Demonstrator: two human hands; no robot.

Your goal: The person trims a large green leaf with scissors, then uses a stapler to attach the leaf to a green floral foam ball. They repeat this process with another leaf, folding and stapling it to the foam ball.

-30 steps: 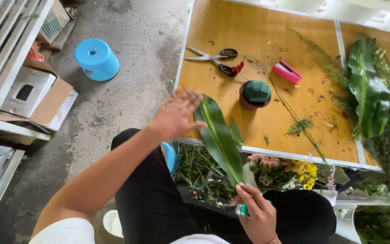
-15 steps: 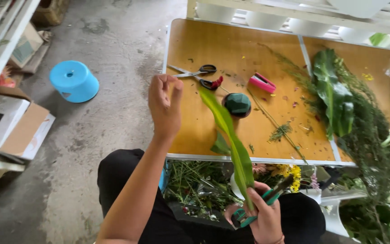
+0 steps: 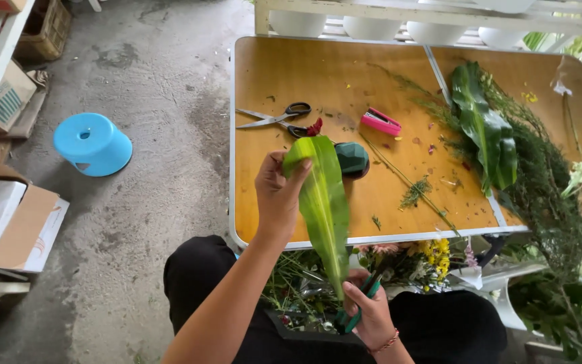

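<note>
My left hand pinches the upper tip of a long green leaf and holds it upright over the near edge of the wooden table. Down at my lap, my right hand grips the leaf's lower end together with green-handled snips. Just behind the leaf on the table sits a dark green round object.
Black-handled scissors, a pink stapler, and a pile of large leaves and ferns lie on the table. Mixed flowers fill a container below the table edge. A blue stool and cardboard boxes stand on the concrete floor at left.
My left hand has closed on the leaf's tip and turned its broad face toward me. The view has shifted slightly.
</note>
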